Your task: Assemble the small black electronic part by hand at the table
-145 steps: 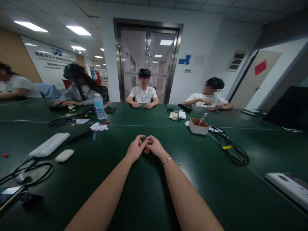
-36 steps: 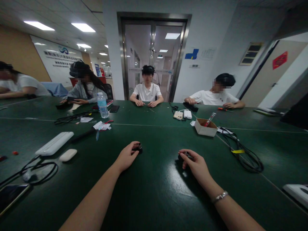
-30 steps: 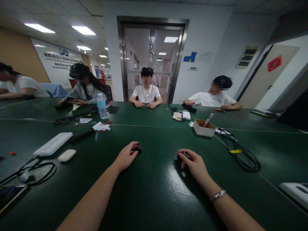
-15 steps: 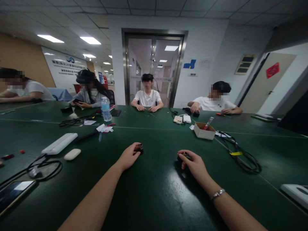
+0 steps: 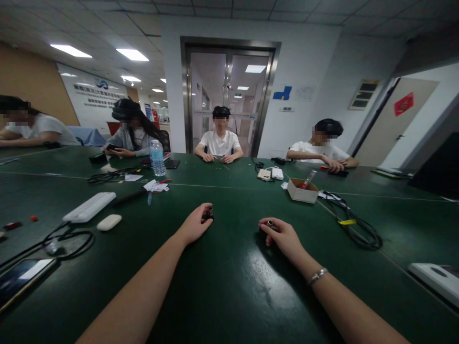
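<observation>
My left hand (image 5: 195,224) lies on the green table (image 5: 229,286), fingers closed round a small dark cylinder (image 5: 210,211) with a shiny metal top. The cylinder stands upright, and my fingers hide part of it. Farther right, my right hand (image 5: 283,234) pinches another small dark cylinder (image 5: 270,223) with a shiny round end facing up. Its lower part is hidden by my fingers. A gap of bare table separates the two hands. What exactly the cylinders are is too small to tell.
To the left are a white power strip (image 5: 89,207), a white case (image 5: 109,222), cables and a phone (image 5: 27,277). A water bottle (image 5: 158,158) stands farther back. On the right are an open box (image 5: 302,193) and a coiled black cable (image 5: 358,229). Several people sit across.
My right hand has moved slightly left with its cylinder, toward my left hand. The left hand keeps its hold. Across the table, the person at the right has drawn an arm back from a black object.
</observation>
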The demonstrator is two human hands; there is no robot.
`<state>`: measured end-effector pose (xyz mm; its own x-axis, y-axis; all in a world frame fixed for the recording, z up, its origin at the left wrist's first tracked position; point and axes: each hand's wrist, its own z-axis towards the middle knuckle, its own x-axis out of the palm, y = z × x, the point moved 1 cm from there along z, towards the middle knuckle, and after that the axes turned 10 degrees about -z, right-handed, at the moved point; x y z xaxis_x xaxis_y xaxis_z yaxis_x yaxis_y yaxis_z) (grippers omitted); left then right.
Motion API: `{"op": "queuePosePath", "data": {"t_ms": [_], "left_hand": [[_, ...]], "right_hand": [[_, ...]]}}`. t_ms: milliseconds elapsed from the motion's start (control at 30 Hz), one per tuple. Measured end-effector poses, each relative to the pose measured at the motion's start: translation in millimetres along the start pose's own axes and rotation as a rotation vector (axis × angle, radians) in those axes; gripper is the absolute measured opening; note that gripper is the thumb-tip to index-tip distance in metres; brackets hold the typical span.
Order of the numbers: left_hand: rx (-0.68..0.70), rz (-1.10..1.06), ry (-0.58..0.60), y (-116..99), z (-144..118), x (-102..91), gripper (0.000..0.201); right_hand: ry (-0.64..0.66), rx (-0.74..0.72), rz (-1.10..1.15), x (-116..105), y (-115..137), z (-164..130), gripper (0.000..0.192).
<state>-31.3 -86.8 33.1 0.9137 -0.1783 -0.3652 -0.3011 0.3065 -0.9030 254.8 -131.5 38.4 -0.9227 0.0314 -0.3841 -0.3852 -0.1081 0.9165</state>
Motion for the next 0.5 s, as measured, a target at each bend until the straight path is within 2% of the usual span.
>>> {"op": "queuePosePath", "data": {"t_ms": [133,300,500], "left_hand": [[0.035,0.061,-0.047,-1,2,2.1,0.046],[0.096,0.143,-0.014,-2,5,2.4,0.036],[0.1,0.144,-0.004,-2,8,2.9,0.026]], "right_hand": [[0.025,-0.017,-0.053,2,-7,4,0.033],[0.053,-0.022,-0.117,4,-11,10,0.028],[0.086,-0.024,0.112,17,-9,17,0.039]]}}
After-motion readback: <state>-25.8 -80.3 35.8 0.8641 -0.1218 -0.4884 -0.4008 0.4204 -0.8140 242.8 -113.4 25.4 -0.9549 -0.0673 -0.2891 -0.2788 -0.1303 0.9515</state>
